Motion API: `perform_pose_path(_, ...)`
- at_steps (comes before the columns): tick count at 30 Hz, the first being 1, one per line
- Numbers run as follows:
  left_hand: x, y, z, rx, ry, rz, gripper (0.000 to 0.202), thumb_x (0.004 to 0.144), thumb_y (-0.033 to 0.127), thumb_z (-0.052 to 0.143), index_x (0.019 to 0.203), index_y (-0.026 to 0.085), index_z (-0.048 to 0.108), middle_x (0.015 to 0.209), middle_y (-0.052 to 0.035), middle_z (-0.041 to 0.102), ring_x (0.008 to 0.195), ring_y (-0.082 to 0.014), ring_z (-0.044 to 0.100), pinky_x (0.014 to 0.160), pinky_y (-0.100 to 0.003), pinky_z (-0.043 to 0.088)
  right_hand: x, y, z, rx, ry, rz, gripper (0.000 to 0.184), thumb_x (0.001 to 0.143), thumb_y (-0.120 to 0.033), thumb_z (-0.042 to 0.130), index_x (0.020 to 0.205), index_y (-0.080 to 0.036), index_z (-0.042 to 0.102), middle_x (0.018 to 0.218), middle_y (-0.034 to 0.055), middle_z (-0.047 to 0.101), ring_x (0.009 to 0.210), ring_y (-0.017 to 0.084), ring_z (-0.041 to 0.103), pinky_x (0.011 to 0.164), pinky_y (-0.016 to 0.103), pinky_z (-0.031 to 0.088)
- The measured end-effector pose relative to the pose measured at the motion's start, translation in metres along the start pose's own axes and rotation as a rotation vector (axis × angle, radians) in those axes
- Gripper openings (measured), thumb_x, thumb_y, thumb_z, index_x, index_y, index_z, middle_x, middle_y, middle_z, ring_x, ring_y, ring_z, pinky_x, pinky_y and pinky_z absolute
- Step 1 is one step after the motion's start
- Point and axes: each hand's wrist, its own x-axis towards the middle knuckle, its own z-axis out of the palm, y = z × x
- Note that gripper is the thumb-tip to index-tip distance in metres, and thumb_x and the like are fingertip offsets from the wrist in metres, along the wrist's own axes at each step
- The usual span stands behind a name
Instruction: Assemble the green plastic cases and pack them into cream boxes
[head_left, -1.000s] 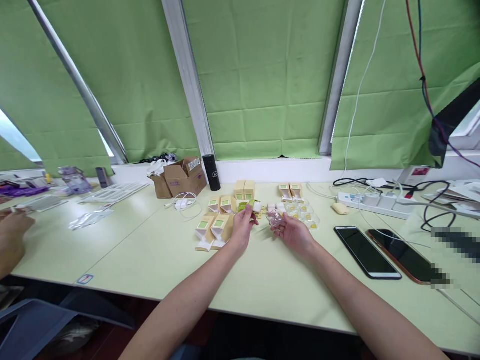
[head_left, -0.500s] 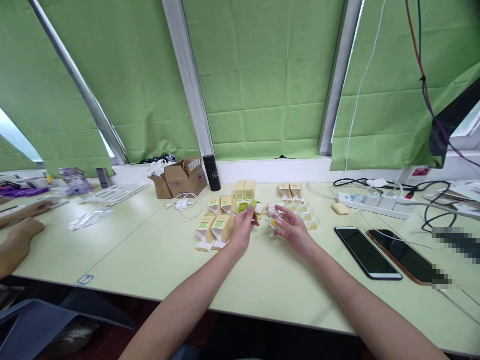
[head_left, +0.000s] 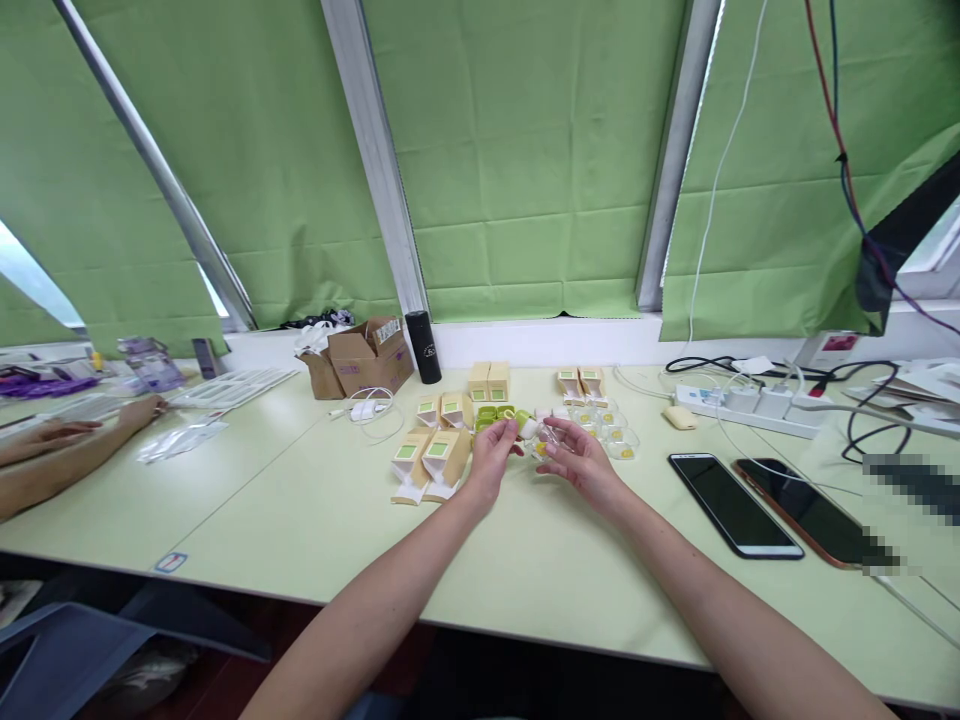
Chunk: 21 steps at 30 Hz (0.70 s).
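Observation:
My left hand [head_left: 493, 458] is closed, its thumb and fingers pinching a small green-and-white piece [head_left: 527, 427]. Close beside it, my right hand [head_left: 586, 462] grips a small clear plastic cup-like piece [head_left: 553, 434]; the fingers partly cover it. The two pieces are nearly together, and whether they touch I cannot tell. Behind my left hand lie green plastic pieces [head_left: 487, 413]. Clear plastic domes with yellow bits [head_left: 621, 436] stand just behind my right hand. To the left are several small open cardboard boxes [head_left: 445, 455] with green labels.
More small boxes [head_left: 489, 382] stand at the back. A brown carton [head_left: 369, 362] and a black bottle [head_left: 424, 348] are near the wall. On the right lie two phones [head_left: 735, 506], a power strip [head_left: 750, 403] and cables. Another person's arms [head_left: 82, 450] rest on the far left.
My hands have brought the green-and-white piece and the clear piece closer together. At the far left, the other person's arm has reached further forward and right.

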Motion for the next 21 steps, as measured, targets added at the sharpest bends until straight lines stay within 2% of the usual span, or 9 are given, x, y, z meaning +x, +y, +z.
perform_pose_path(4,-0.0026,0.0029,0.0029,0.06,-0.033,0.021,0.055,0.08,0.069,0.08,0.083,0.015,0.073,0.081,-0.0039,0.07,0.073,-0.0145,0.061,0.069,-0.027,0.048,-0.0006,0.0007,0.0017,0.024,-0.02,0.017,0.058,0.068,-0.041,0.098,0.117,-0.025,0.072,0.117,0.0063,0.071,0.095,0.023,0.074,0.08,0.044,0.069)
perform_pose_path(10,-0.0055,0.0058,0.0046,0.11,-0.065,0.029,0.055,0.081,0.069,0.079,0.084,0.014,0.073,0.08,-0.0047,0.071,0.071,-0.0161,0.063,0.07,-0.028,0.049,0.0003,0.0016,0.0,0.016,-0.004,0.051,0.055,0.071,-0.045,0.096,0.115,-0.024,0.069,0.115,0.0071,0.076,0.088,0.026,0.08,0.074,0.042,0.07)
perform_pose_path(14,-0.0051,0.005,0.0036,0.133,-0.054,0.049,0.055,0.081,0.069,0.079,0.081,0.014,0.071,0.077,-0.0037,0.068,0.072,-0.0154,0.06,0.068,-0.027,0.048,0.0006,0.0008,-0.0001,-0.006,-0.003,0.062,0.056,0.072,-0.046,0.096,0.115,-0.024,0.068,0.112,0.0065,0.077,0.081,0.025,0.081,0.072,0.041,0.069)
perform_pose_path(21,-0.0034,0.0022,0.0017,0.167,-0.071,0.058,0.053,0.084,0.067,0.077,0.084,0.014,0.072,0.08,-0.0047,0.069,0.074,-0.016,0.061,0.069,-0.027,0.049,-0.0009,-0.0012,0.0037,0.021,-0.02,0.041,0.058,0.069,-0.047,0.098,0.112,-0.024,0.067,0.109,0.0048,0.076,0.082,0.025,0.081,0.073,0.042,0.07)
